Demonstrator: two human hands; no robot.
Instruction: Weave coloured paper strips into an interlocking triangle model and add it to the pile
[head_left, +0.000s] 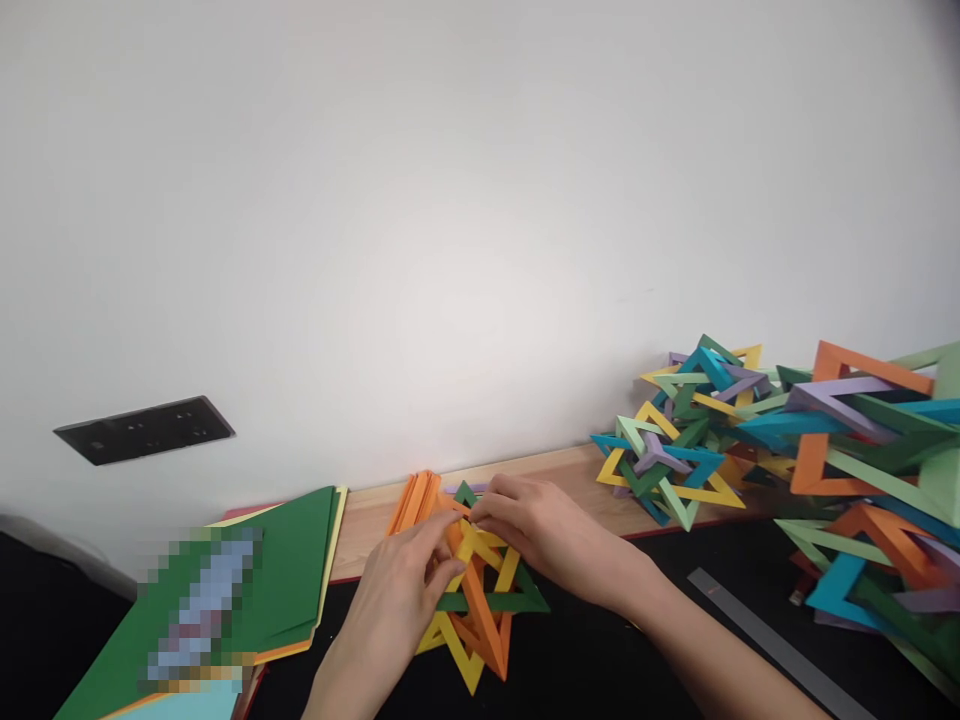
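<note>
On the black mat, in the middle front of the head view, sits a folded-paper star model [486, 607] made of interlocked orange, yellow and green strips. My left hand [409, 585] is at its upper left, thumb and fingers pinched on an orange paper strip [454, 532] near the top. From the upper right, my right hand [536, 525] reaches over the model with its fingertips pressed together at the same strip. The fingertips nearly meet there. Exactly what lies between the right fingertips is partly hidden. Behind my left hand rests a bundle of folded orange strips [414, 500].
Several finished multicoloured paper star models [660, 460] are piled at the right. A metal ruler [772, 640] lies on the mat below them. Stacked green and other coloured paper [296, 570] stands at the left. A black socket panel [146, 430] is on the white wall.
</note>
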